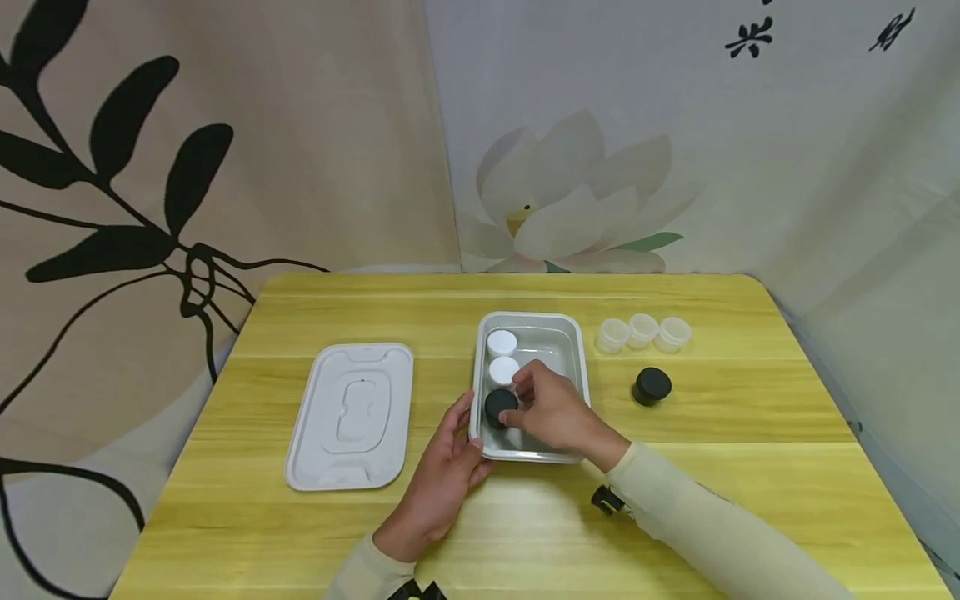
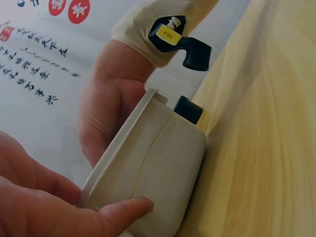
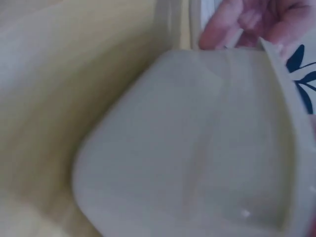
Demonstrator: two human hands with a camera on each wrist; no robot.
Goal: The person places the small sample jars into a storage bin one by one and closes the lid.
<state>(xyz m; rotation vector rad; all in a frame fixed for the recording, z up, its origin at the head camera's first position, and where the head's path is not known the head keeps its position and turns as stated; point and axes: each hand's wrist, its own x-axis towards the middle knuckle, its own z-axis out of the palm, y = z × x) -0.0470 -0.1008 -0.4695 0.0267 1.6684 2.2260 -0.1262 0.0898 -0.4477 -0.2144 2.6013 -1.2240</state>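
Note:
A silvery rectangular container (image 1: 551, 457) stands in the middle of the table. Along its left side sit two white-lidded jars (image 1: 502, 343) and, nearest me, a black-lidded jar (image 1: 497, 406). My right hand (image 1: 551, 408) reaches in over the right wall and pinches that black-lidded jar between thumb and fingers. My left hand (image 1: 446, 479) holds the container's near left corner; in the left wrist view, fingertips (image 2: 140, 205) of it press the outer wall. The right wrist view shows mostly the container's blurred outer wall (image 3: 187, 148), hiding what the right hand holds.
A white lid (image 1: 352, 458) lies flat left of the container. On the right, three small translucent pots (image 1: 642, 331) stand in a row, with another black-lidded jar (image 1: 652, 386) nearer me. A printed curtain (image 1: 600, 83) hangs behind the table.

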